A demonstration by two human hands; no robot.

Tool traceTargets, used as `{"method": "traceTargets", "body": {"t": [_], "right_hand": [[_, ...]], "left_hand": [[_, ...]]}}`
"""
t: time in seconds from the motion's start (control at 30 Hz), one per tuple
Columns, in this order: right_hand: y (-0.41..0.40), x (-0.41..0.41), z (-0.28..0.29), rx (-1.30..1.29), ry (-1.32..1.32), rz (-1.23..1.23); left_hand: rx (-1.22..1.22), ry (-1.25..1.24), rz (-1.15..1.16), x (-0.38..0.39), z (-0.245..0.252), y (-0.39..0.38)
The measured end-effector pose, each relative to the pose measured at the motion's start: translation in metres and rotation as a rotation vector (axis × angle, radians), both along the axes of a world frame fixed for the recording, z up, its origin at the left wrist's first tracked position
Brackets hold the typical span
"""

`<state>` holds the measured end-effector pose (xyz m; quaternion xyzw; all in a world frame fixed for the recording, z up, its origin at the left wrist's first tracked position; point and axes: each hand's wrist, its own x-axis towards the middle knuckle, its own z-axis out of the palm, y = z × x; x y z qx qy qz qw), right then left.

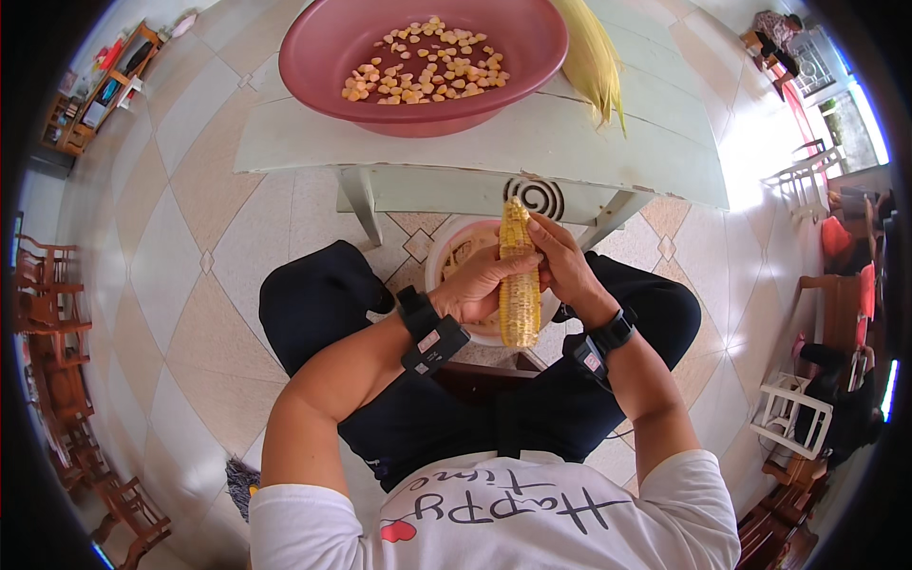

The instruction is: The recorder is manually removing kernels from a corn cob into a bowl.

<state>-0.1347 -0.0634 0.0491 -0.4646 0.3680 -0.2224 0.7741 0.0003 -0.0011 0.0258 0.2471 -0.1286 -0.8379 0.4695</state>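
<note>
My left hand [479, 285] is wrapped around the middle of a corn cob [521, 306], its thumb lying across the front. On the cob's other side, my right hand [565, 258] grips it too, with the thumb near the upper part. The cob is upright in the view; its lower part looks stripped of kernels, while yellow kernels remain along the edges and above. Below the hands, partly hidden by them, stands a pale bucket [436, 258] with husk-like scraps inside. Loose kernels [456, 71] lie in a dark pink plastic basin [320, 78] in front of me.
The basin stands on a pale green wooden bench [299, 149]. An ear of corn in its husk [591, 60] lies beside it. A mosquito coil [534, 198] rests on the bench's lower shelf. A white stool [791, 415] and a seated person [841, 399] are at the right.
</note>
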Motion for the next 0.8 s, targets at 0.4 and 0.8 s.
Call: {"method": "traceTargets", "body": {"t": [0.4, 0.8], "right_hand": [[-0.003, -0.002, -0.017, -0.035, -0.049, -0.102], [-0.001, -0.002, -0.009, -0.013, -0.04, -0.048]], "left_hand": [[0.042, -0.009, 0.006, 0.0, -0.009, 0.001], [0.141, 0.003, -0.016, 0.003, 0.005, 0.001]]}}
